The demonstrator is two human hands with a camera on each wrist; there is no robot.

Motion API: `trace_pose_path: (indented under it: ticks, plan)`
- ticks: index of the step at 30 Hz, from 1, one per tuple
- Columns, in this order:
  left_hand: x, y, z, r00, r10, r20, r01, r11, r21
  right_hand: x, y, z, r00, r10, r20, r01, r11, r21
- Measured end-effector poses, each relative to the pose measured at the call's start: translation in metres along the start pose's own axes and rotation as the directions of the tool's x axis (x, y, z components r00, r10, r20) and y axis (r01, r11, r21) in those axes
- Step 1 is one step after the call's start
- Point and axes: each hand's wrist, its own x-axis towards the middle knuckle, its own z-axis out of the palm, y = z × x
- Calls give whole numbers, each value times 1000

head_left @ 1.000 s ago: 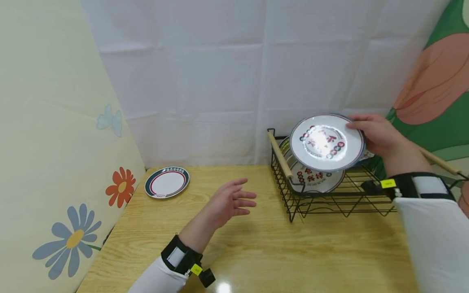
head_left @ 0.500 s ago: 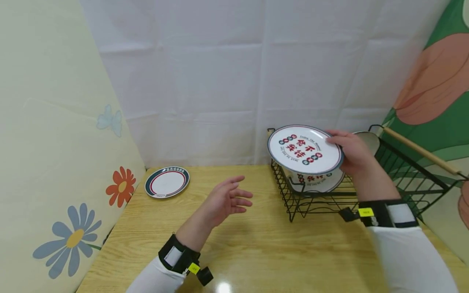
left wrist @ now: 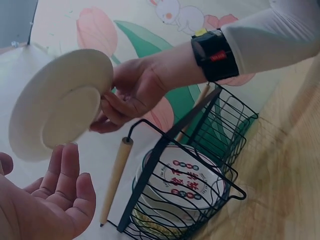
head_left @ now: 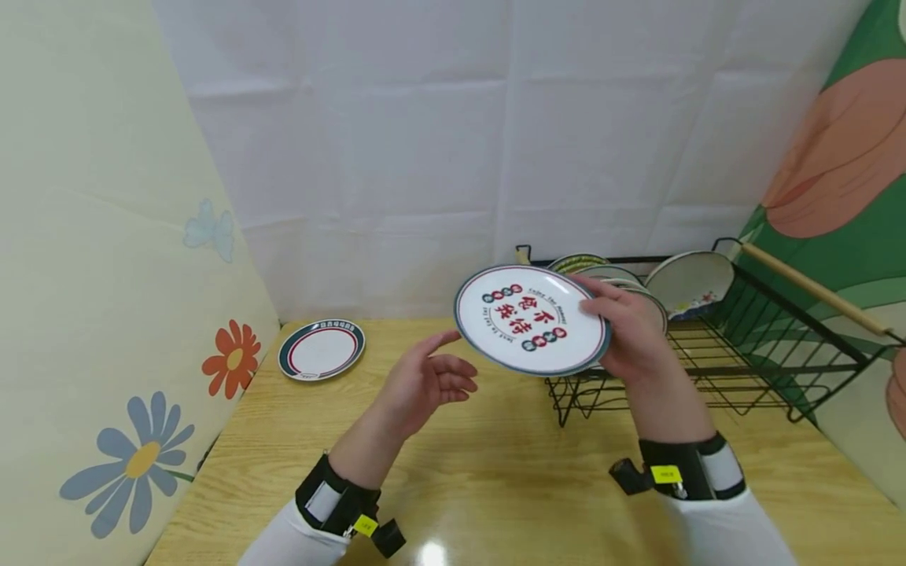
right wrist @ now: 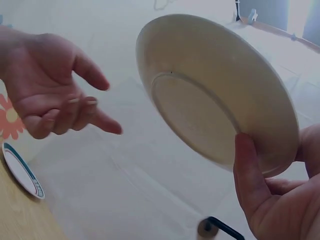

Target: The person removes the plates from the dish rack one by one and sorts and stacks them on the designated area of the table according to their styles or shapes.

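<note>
The printed plate is in the air above the wooden table, just left of the black wire dish rack and tilted toward the person, its red characters face up. The right hand grips its right rim, thumb on top and fingers curled beneath, as the right wrist view shows. This looks like a hand-over in mid-carry: the plate is clear of the rack and close to the left hand, but not touching it. That hand is raised palm up, its fingers relaxed and spread, holding nothing. The next move calls for it to meet the near-left rim squarely. More plates stand in the rack; a green-rimmed plate lies far left.
</note>
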Motion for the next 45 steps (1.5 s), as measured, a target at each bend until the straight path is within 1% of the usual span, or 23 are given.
trace_pose_path:
  ticks: [2, 5, 9, 15, 19, 24, 30, 32, 38, 41, 45]
  plan:
    - [-2, 3, 2, 1000, 15, -11, -15, 999, -32, -3, 4, 5, 1000, -1, -2, 1, 1000, -4]
    - [-4, 7, 4, 1000, 23, -20, -24, 998, -65, -7, 9, 11, 1000, 4, 17, -3, 1000, -21]
    - [-7, 10, 5, 1000, 22, -20, -23, 998, -57, -11, 13, 14, 999, 4, 38, -3, 1000, -25]
    - [-12, 14, 7, 999, 42, -13, -43, 998, -51, -14, 16, 17, 999, 22, 26, -21, 999, -40]
    - [-14, 15, 8, 998, 67, 9, -66, 995, -71, -15, 17, 19, 999, 41, 18, -40, 999, -32]
    - [-18, 17, 7, 997, 70, 35, -66, 993, -96, -16, 21, 22, 998, 56, 36, -56, 998, -14]
    - [-20, 18, 3, 990, 53, 133, -38, 993, -110, -17, 26, 23, 996, 67, 51, -68, 998, 13]
    - [-21, 19, 2, 987, 49, 153, -32, 993, -111, -17, 27, 23, 997, 62, 48, -64, 998, 29]
    - [-22, 21, 0, 986, 54, 160, -36, 993, -110, -18, 30, 23, 998, 43, 52, -47, 995, 83]
    - [-22, 22, -1, 986, 56, 156, -37, 992, -119, -18, 30, 24, 997, 44, 62, -50, 995, 89]
    - [-22, 23, 0, 987, 68, 146, -49, 991, -127, -19, 29, 27, 998, 59, 37, -62, 995, 80]
